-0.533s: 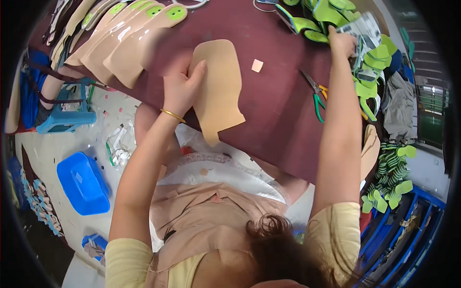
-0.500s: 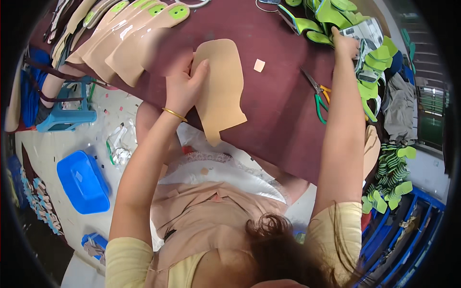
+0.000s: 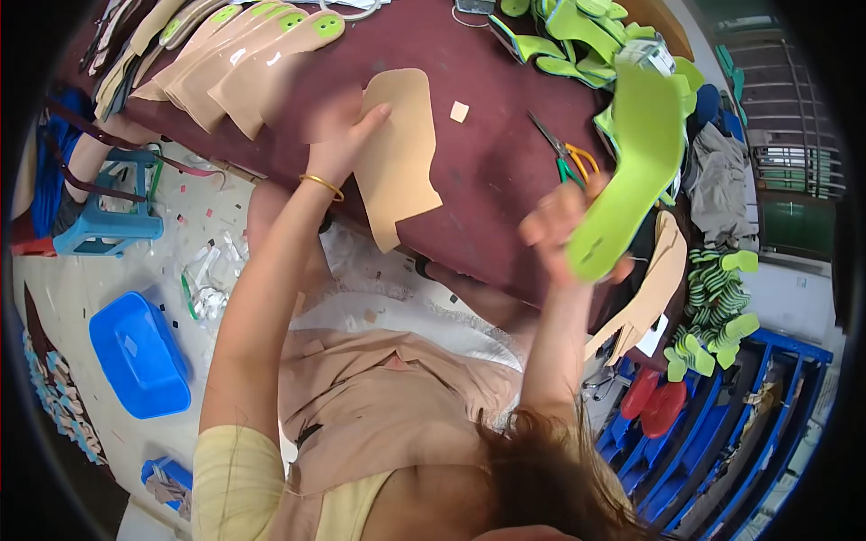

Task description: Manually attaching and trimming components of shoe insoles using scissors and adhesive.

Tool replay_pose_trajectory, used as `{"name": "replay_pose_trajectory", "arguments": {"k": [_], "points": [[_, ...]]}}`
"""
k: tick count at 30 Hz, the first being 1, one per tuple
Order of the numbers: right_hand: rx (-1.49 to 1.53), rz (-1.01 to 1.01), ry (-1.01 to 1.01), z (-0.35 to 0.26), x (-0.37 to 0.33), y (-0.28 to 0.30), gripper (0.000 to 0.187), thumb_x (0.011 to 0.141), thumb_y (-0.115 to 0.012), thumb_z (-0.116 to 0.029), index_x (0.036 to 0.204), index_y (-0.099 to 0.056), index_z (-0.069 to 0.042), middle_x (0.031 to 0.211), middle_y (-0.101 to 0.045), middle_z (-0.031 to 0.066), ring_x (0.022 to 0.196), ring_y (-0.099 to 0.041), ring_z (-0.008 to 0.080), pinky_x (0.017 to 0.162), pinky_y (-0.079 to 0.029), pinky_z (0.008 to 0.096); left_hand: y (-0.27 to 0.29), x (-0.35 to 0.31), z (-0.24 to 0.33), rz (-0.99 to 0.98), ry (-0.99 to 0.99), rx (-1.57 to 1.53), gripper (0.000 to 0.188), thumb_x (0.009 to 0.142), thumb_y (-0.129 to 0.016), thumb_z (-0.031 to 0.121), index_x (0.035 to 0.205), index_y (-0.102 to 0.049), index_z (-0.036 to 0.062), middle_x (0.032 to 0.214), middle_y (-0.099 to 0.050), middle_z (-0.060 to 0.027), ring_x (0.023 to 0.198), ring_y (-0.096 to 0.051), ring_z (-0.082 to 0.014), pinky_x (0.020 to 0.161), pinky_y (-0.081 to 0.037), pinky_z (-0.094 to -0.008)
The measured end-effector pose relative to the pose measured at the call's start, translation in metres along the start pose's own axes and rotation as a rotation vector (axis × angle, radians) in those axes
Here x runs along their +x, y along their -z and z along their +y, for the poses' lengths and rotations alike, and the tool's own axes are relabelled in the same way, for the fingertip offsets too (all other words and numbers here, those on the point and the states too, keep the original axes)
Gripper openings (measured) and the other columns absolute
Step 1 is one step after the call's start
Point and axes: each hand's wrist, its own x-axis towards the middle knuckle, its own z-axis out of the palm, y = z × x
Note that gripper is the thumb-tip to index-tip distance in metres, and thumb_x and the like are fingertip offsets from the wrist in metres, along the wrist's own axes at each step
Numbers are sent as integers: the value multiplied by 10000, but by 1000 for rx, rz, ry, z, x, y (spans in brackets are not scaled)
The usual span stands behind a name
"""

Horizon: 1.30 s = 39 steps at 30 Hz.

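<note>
My left hand (image 3: 343,140) is closed on the left edge of a flat beige sole-shaped sheet (image 3: 399,144), its thumb lying on top; part of this hand is blurred. The sheet stands over the near edge of the maroon table (image 3: 478,189). At the right, my right hand (image 3: 561,225) grips the near end of a long lime-green insole (image 3: 636,144), which points up and away. The fingers there are smeared by motion. Beside this hand lie thread snips (image 3: 561,151) with orange and green handles. A small pale square (image 3: 459,112) rests between the two hands.
Overlapping beige pieces with green heels (image 3: 262,81) lie at the far left. A heap of green insoles (image 3: 577,41) fills the far right. Beige pieces (image 3: 654,279) hang near the right edge. A blue basin (image 3: 140,356) and blue stool (image 3: 113,212) stand on the floor.
My right hand has drawn back toward me from the green heap, bringing a green insole out with it. My left hand still holds the beige sheet; the view has shifted slightly.
</note>
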Motion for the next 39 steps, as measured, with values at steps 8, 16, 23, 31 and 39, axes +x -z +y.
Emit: {"name": "replay_pose_trajectory", "arguments": {"k": [8, 16, 23, 31, 39], "points": [[-725, 614, -79, 68, -106, -40, 521, 678, -739, 18, 1101, -449, -70, 974, -555, 90, 874, -568, 180, 704, -470, 292, 2, -91, 42, -429, 467, -911, 367, 950, -448, 150, 1286, -420, 4, 1249, -525, -102, 1116, -539, -200, 943, -445, -340], [-1544, 540, -340, 84, -121, -69, 508, 649, -714, -21, 1107, -498, 18, 948, -599, 131, 824, -584, 218, 722, -464, 318, -25, -153, 70, -600, 431, -1171, 512, 992, -292, 403, 1367, -339, 58, 1334, -461, -66, 1224, -451, -199, 1023, -370, -379], [-1583, 528, -362, 82, -116, -68, 515, 646, -706, -27, 1111, -487, 16, 950, -604, 162, 823, -606, 263, 718, -471, 345, -30, -155, 77, -604, 400, -1168, 508, 983, -295, 417, 1355, -363, 78, 1319, -478, -65, 1207, -471, -204, 1003, -397, -395], [-1531, 519, -422, 82, -117, -65, 544, 637, -672, -15, 1135, -458, 38, 998, -568, 216, 915, -550, 377, 784, -441, 421, -28, -155, 75, -634, 422, -1217, 510, 971, -333, 423, 1343, -372, 76, 1306, -486, -68, 1199, -480, -205, 993, -411, -390], [-1512, 508, -463, 87, -112, -65, 613, 629, -698, -19, 1175, -424, 29, 996, -535, 227, 942, -525, 409, 796, -437, 447, -21, -149, 85, -563, 413, -894, 388, 892, -586, 146, 1239, -466, 19, 1123, -600, -76, 1013, -590, -158, 871, -491, -321]]}}
